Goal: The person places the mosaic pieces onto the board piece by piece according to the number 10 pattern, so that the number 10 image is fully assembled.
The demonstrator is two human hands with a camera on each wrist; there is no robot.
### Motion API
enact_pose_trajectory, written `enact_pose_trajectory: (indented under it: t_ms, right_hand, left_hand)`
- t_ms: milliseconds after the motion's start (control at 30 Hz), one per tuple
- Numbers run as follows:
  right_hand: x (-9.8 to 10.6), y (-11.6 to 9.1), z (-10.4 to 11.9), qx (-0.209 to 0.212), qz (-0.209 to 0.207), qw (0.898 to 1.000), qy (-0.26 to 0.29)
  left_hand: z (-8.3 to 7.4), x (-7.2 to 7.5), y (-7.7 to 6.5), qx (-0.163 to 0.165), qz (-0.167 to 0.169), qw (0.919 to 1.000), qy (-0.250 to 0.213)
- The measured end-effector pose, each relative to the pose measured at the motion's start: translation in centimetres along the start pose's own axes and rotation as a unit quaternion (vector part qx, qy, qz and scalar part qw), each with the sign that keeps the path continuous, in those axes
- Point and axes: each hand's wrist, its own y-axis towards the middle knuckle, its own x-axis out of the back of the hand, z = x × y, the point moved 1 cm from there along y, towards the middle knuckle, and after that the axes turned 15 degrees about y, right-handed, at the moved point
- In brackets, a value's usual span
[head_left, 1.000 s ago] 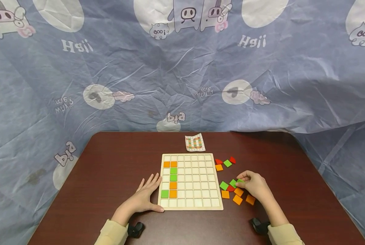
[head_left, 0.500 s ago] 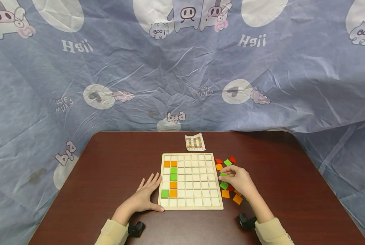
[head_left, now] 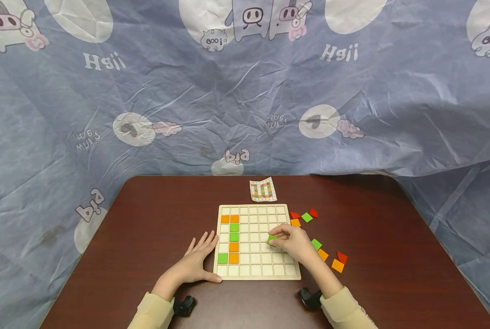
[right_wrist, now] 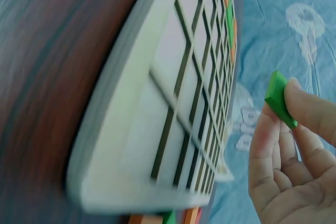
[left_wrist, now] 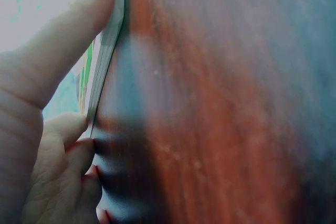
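My right hand [head_left: 294, 242] pinches a green square tile [right_wrist: 280, 98] between thumb and fingers, over the right half of the wooden grid board [head_left: 255, 260]. In the right wrist view the tile is tilted and apart from the board. Spread along the board's left edge, my left hand [head_left: 193, 262] has its thumb at the near corner and fingertips by the side; the left wrist view shows the thumb [left_wrist: 68, 35] against the edge. Orange tiles [head_left: 233, 247] and green tiles [head_left: 234, 227] fill several cells in the two left columns.
Right of the board lie loose pieces: a green tile [head_left: 307, 217], an orange tile [head_left: 338, 266], a red quarter-round piece [head_left: 313, 213] and several others, some hidden behind my right arm. A coloured pattern card [head_left: 263, 190] lies behind the board on the brown table [head_left: 179, 196].
My right hand has picked up the green tile from the loose pieces and carried it left over the board. The left hand stays at the board's edge.
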Motion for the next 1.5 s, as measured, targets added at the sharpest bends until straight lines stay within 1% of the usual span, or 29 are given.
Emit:
enact_pose_trajectory:
  t_ms: [300,433,533,800,933,1133,1233,1367,1500]
  right_hand:
    - [-3.8,0.1,0.1,0.017,0.059,0.998,0.025]
    - [-5.0,0.0,0.1,0.026,0.078,0.996,0.017]
    - [-5.6,0.0,0.1,0.032,0.083,0.996,0.002]
    - [-6.7,-0.1,-0.1,0.046,0.100,0.993,-0.038]
    - [-7.0,-0.1,-0.1,0.061,0.102,0.991,-0.059]
    - [-7.4,-0.1,0.0,0.097,0.082,0.986,-0.105]
    - [-7.5,-0.2,0.0,0.108,0.075,0.984,-0.119]
    - [-7.6,-0.2,0.1,0.111,0.072,0.983,-0.127]
    - [-7.5,-0.2,0.1,0.098,0.070,0.985,-0.119]
  left_hand:
    - [-0.1,-0.1,-0.1,-0.006,-0.007,0.9999,0.006]
    - [-0.2,0.0,-0.1,-0.005,-0.003,1.0000,0.006]
    - [-0.4,0.2,-0.1,-0.007,-0.004,1.0000,0.002]
    - [-0.4,0.3,0.1,-0.006,-0.004,0.9999,0.008]
    - [-0.4,0.4,0.1,-0.006,-0.005,0.9999,0.007]
    - [-0.3,0.3,0.0,-0.006,-0.005,0.9999,0.010]
    - [-0.3,0.3,0.0,-0.006,-0.004,0.9999,0.009]
    - [-0.4,0.3,-0.1,-0.006,-0.005,0.9999,0.008]
    - [-0.4,0.3,-0.1,-0.005,-0.006,0.9999,0.009]
